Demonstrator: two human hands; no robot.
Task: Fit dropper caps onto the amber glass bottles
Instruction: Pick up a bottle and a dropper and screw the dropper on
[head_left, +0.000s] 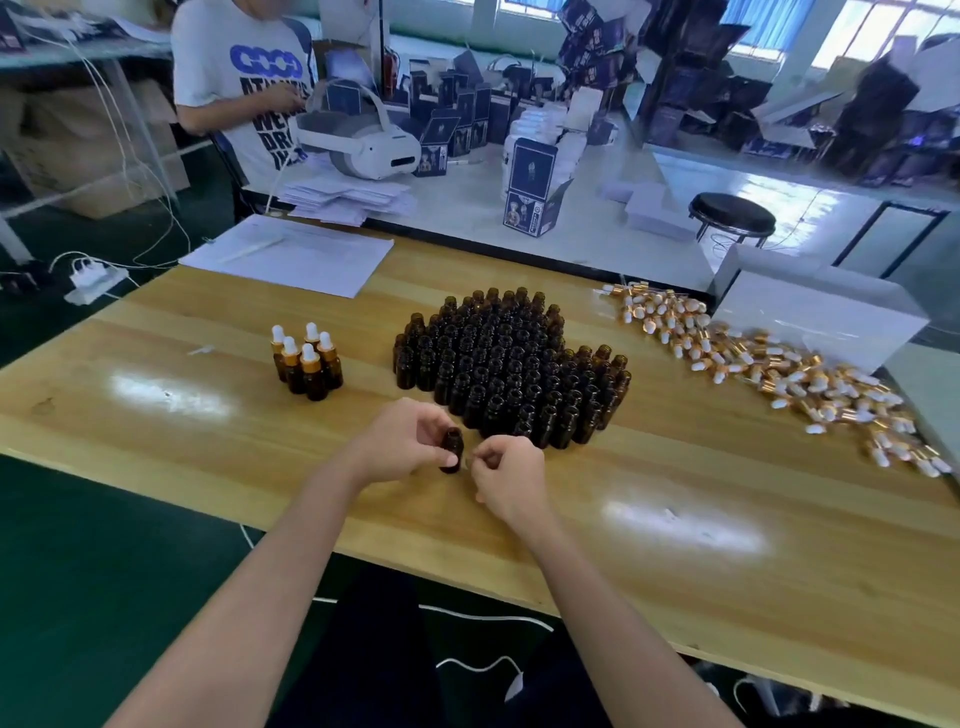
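Amber bottle gripped in left hand, right hand curled, contents unclear, 5 capped bottles nearby

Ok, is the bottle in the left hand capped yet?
Uncapped: the bottle in the left hand shows a bare dark neck, no white bulb.

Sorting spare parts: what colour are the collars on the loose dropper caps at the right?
Gold; the loose dropper caps show it best in the head view.
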